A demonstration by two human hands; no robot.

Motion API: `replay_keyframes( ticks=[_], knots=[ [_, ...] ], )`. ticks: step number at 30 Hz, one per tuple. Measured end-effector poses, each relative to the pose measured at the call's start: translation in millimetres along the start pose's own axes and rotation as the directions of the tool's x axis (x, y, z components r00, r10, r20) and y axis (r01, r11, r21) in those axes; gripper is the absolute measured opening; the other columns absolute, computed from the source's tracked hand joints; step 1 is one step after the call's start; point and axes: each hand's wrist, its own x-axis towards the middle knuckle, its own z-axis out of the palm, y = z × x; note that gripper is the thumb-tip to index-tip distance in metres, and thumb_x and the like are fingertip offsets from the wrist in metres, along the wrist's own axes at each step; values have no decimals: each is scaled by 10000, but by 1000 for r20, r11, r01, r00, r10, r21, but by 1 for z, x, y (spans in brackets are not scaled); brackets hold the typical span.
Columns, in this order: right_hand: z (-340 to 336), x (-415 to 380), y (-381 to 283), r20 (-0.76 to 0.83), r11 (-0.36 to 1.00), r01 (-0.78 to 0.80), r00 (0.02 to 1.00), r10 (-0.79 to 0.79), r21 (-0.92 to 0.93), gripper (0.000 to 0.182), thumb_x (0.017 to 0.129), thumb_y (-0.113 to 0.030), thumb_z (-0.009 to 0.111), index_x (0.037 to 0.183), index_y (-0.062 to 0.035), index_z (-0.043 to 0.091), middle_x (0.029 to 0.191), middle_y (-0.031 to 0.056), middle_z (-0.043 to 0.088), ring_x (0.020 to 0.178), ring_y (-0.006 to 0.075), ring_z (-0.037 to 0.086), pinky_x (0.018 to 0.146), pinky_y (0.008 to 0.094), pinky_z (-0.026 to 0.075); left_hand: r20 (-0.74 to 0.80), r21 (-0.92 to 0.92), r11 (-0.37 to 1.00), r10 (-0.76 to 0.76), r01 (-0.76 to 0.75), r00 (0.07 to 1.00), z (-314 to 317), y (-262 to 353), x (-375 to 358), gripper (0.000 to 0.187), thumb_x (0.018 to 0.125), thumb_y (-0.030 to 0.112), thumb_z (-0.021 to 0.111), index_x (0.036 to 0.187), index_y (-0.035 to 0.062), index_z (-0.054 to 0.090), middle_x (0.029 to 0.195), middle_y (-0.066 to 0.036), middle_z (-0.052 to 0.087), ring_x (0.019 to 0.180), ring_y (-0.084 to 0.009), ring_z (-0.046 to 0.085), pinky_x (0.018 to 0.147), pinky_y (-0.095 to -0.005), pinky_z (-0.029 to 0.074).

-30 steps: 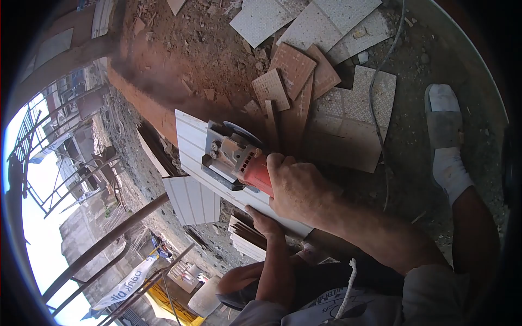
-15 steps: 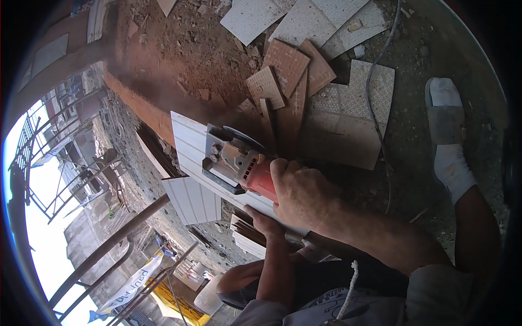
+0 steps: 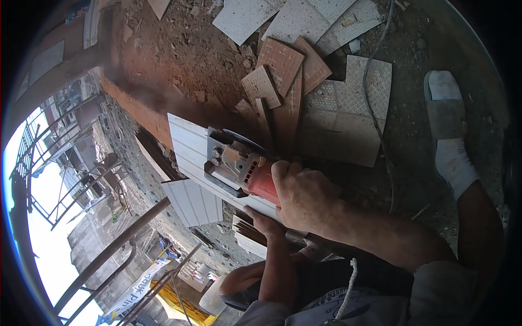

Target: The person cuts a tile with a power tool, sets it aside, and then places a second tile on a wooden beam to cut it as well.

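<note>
My right hand [image 3: 310,193] is wrapped round the red body of a handheld tile cutter [image 3: 263,183]. The cutter's metal base plate rests on a long white tile [image 3: 187,144] with grey stripes, and its round blade [image 3: 243,138] sits at the tile's far edge. My left hand [image 3: 266,224] grips the near edge of the same tile, thumb on top and the other fingers mostly hidden. Just beyond that hand lie a second striped tile piece [image 3: 197,202] and a small stack of tiles [image 3: 249,239].
Reddish dust drifts over the soil [image 3: 163,65]. Broken brown tiles [image 3: 280,65] and pale patterned tiles [image 3: 348,117] lie on the ground, with a grey cable [image 3: 371,98] across them. My sandalled foot [image 3: 447,108] is at the right. A metal rail [image 3: 114,247] stands at lower left.
The whole view has shifted slightly. Cutter, tile and both hands keep nearly the same places relative to each other; the cutter may have moved very slightly along the tile.
</note>
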Motion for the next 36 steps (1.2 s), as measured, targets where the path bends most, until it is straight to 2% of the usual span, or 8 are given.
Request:
replay_keyframes(
  ticks=[8, 10, 20, 22, 28, 32, 34, 36],
  knots=[
    [-4, 7, -1, 68, 995, 43, 997, -37, -89, 659, 747, -344, 723, 1128, 134, 478, 911, 190, 637, 792, 222, 686, 627, 298, 575, 6, -79, 997, 26, -25, 1000, -1, -5, 4, 884, 932, 711, 375, 1381, -47, 447, 1227, -193, 586, 1088, -284, 604, 932, -395, 495],
    [-4, 13, -3, 70, 992, 70, 996, -63, -105, 658, 743, -340, 725, 1127, 135, 479, 903, 185, 640, 778, 219, 688, 618, 298, 575, 10, 50, 985, 165, -166, 986, 5, 3, -8, 912, 931, 714, 372, 1372, -80, 446, 1230, -198, 591, 1101, -284, 603, 934, -397, 494],
    [-3, 50, -19, 104, 999, 12, 994, -16, 33, 599, 700, -198, 721, 1122, 118, 437, 950, 265, 650, 864, 343, 701, 770, 388, 583, -21, -102, 988, 114, -116, 993, -5, -4, 14, 869, 937, 682, 423, 1285, -108, 529, 1223, -178, 609, 1075, -271, 613, 913, -371, 496],
    [-4, 54, -22, 103, 999, 5, 995, -9, 38, 587, 699, -192, 716, 1121, 108, 437, 956, 274, 653, 882, 355, 701, 786, 397, 580, -83, -135, 975, 168, -178, 982, -3, -2, 16, 709, 969, 588, 479, 1173, -75, 625, 1085, -139, 666, 942, -216, 630, 825, -336, 505],
    [-3, 82, -36, 106, 999, -14, 994, 10, 36, 568, 708, -187, 706, 1123, 100, 444, 969, 283, 663, 920, 367, 697, 827, 405, 568, -83, -148, 969, 185, -195, 979, -2, 20, 42, 740, 957, 609, 484, 1120, -96, 637, 1024, -139, 677, 875, -224, 637, 803, -343, 507],
    [6, 109, -49, 69, 999, -10, 998, 7, 53, 587, 710, -200, 721, 1131, 102, 443, 975, 268, 671, 919, 353, 704, 820, 396, 570, -87, -45, 979, 194, -198, 977, -5, 43, 64, 764, 951, 625, 478, 1136, -101, 629, 1041, -149, 676, 910, -231, 639, 828, -335, 503],
    [7, 122, -55, 38, 999, -15, 999, 14, 48, 597, 710, -202, 727, 1135, 105, 443, 974, 261, 674, 915, 345, 707, 815, 391, 571, 1, -17, 986, 163, -163, 987, -5, 54, 70, 859, 934, 680, 438, 1299, -92, 534, 1241, -180, 604, 1076, -275, 618, 914, -372, 501],
    [6, 133, -62, 69, 1000, 4, 998, -6, 20, 615, 711, -206, 736, 1149, 110, 440, 976, 247, 679, 905, 324, 714, 805, 374, 573, -25, -5, 991, 132, -132, 991, 2, 61, 62, 859, 939, 677, 426, 1311, -91, 524, 1255, -182, 596, 1095, -282, 610, 932, -374, 495]
  ],
)
